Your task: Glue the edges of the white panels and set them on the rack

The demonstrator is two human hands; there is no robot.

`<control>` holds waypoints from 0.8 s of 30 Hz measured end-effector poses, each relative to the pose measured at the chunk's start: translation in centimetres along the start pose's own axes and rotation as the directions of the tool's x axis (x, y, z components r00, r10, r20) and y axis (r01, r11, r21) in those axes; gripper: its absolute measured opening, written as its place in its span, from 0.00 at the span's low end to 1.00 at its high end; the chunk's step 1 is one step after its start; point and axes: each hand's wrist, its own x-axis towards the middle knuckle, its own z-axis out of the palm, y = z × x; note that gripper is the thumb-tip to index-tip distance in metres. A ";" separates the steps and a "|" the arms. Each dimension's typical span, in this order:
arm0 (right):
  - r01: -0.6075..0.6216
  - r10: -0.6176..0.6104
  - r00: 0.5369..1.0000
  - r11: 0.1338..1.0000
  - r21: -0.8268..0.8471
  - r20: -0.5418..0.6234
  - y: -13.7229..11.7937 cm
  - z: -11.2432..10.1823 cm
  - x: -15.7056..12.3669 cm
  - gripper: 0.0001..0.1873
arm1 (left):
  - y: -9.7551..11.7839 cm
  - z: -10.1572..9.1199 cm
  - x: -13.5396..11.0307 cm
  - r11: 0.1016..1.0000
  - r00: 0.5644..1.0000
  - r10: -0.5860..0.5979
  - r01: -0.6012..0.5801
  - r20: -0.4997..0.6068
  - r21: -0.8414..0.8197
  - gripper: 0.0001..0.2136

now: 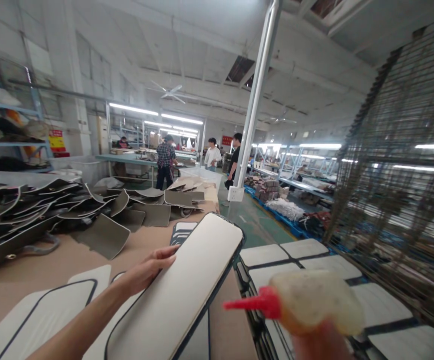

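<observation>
My left hand (154,267) grips the long edge of a white rounded panel (186,280) with a dark rim, thumb on its face, holding it tilted above the table. My right hand (324,342), low in the view and blurred, is wrapped round a squeeze bottle (320,300) with a red pointed nozzle (252,303) aimed left toward the panel. The bottle is cloudy, with amber liquid in its lower part. Nozzle and panel look apart. More white panels with dark edges (47,320) lie on the brown tabletop (149,245) under my left arm.
Grey-green bag pieces (104,235) are heaped at the left. White panels (382,305) lie in rows on a rack at the right, beside a tall wire rack (397,165). A metal post (256,95) with a socket box stands ahead. Several people are farther back.
</observation>
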 end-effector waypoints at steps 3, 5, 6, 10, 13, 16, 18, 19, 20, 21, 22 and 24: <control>0.074 -0.052 0.963 0.995 0.073 -0.263 -5.1 2.6 3.1 0.44 | 0.1 -0.6 -1.3 0.999 0.998 -0.021 0.019 0.056 0.026 0.31; 0.106 -0.090 0.965 0.993 0.054 -0.246 -7.3 4.0 4.7 0.46 | 0.3 -0.6 -2.1 0.998 0.996 -0.043 0.040 0.083 0.043 0.31; 0.116 -0.104 0.969 0.992 0.043 -0.222 -7.9 4.4 5.3 0.47 | 0.5 -0.6 -2.4 0.998 0.994 -0.055 0.050 0.092 0.049 0.30; 0.118 -0.117 0.982 0.993 -0.001 -0.151 -8.0 3.8 6.7 0.46 | 1.4 -0.4 -3.3 0.995 0.987 -0.081 0.073 0.136 0.063 0.28; 0.134 -0.137 0.986 0.990 -0.032 -0.092 -7.8 3.0 7.2 0.43 | 1.8 -0.3 -3.8 0.994 0.983 -0.098 0.089 0.158 0.064 0.27; 0.122 -0.126 0.990 0.991 -0.057 -0.061 -8.1 3.0 7.6 0.43 | 1.8 -0.5 -3.9 0.993 0.981 -0.107 0.099 0.159 0.060 0.26; 0.101 -0.105 0.992 0.993 -0.061 -0.072 -8.2 3.2 7.6 0.46 | 1.5 -0.7 -3.9 0.994 0.981 -0.105 0.100 0.162 0.042 0.26; 0.094 -0.099 0.992 0.994 -0.062 -0.081 -8.2 3.3 7.6 0.47 | 1.4 -0.7 -3.8 0.995 0.981 -0.104 0.100 0.162 0.030 0.27; 0.089 -0.095 0.991 0.994 -0.063 -0.090 -8.2 3.3 7.5 0.49 | 1.2 -0.7 -3.7 0.995 0.982 -0.102 0.100 0.159 0.018 0.27; 0.091 -0.097 0.990 0.994 -0.065 -0.099 -8.2 3.2 7.3 0.50 | 1.1 -0.7 -3.6 0.995 0.983 -0.099 0.100 0.153 0.007 0.27; 0.100 -0.107 0.989 0.992 -0.071 -0.105 -8.0 3.1 7.2 0.51 | 1.0 -0.6 -3.6 0.995 0.984 -0.100 0.101 0.146 -0.002 0.28; 0.124 -0.135 0.986 0.986 -0.107 -0.101 -7.7 2.7 6.9 0.53 | 0.9 -0.4 -3.5 0.994 0.986 -0.104 0.107 0.128 -0.016 0.28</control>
